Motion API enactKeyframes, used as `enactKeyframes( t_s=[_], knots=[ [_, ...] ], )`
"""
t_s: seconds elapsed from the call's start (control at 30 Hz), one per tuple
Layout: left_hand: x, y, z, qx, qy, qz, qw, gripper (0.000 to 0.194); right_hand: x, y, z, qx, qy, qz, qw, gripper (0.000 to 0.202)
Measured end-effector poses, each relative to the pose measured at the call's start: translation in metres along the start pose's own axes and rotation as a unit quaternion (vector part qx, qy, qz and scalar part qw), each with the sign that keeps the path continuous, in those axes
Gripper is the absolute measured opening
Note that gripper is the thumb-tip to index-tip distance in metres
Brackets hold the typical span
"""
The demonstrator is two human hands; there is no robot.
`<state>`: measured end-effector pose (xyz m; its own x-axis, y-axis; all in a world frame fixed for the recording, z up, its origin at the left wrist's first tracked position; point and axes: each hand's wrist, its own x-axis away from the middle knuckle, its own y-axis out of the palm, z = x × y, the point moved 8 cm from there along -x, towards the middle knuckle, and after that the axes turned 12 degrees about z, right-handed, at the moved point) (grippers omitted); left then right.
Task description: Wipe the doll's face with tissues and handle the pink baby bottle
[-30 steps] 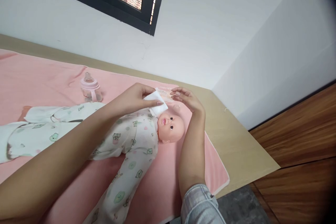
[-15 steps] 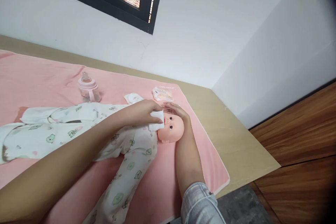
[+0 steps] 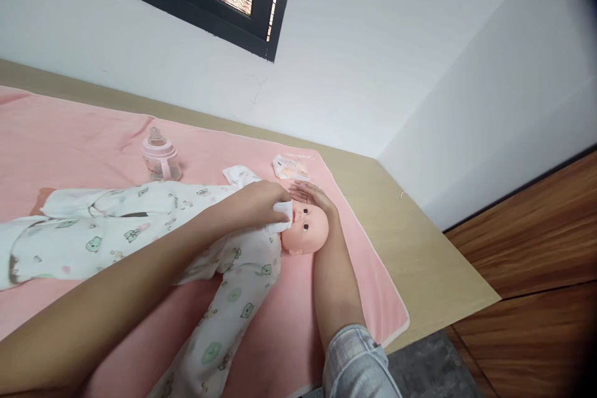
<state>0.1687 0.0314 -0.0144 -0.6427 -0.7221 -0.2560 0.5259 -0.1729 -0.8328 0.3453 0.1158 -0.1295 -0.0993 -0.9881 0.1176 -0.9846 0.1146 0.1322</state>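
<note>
1. The baby doll [image 3: 261, 242], one in number, lies on its back on the pink blanket [image 3: 84, 137], its head toward your right and its patterned sleepsuit stretching to your left.
2. Your left hand [image 3: 259, 202] has its fingers pinched shut on a single white wipe [image 3: 282, 216], pressed against the doll's mouth and chin.
3. Your right hand [image 3: 313, 198] rests flat on the top of the doll's head, fingers together, holding nothing.
4. The step in hand looks like wiping the doll's face; the next pass likely calls for a light stroke while the right hand steadies the head.
5. Beyond the doll stand one pink bottle [image 3: 161, 157] and one small wipe packet [image 3: 290, 168], both on the blanket, well apart.
6. The blanket covers one wooden table [image 3: 429, 261].
</note>
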Motion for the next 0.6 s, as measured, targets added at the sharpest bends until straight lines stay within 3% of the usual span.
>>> enactKeyframes(
  t_s=[0.4,0.6],
  knots=[
    [-0.0015,-0.0011,-0.0076,0.004,0.005,0.021,1.000,0.021,-0.0041,-0.0026,0.0040,-0.013,0.005,0.008,1.000,0.026],
    [-0.0019,-0.0058,-0.0012,-0.027,0.016,0.039,0.999,0.020,-0.0054,-0.0026,0.0052,-0.021,0.014,0.018,1.000,0.024]
  ],
)
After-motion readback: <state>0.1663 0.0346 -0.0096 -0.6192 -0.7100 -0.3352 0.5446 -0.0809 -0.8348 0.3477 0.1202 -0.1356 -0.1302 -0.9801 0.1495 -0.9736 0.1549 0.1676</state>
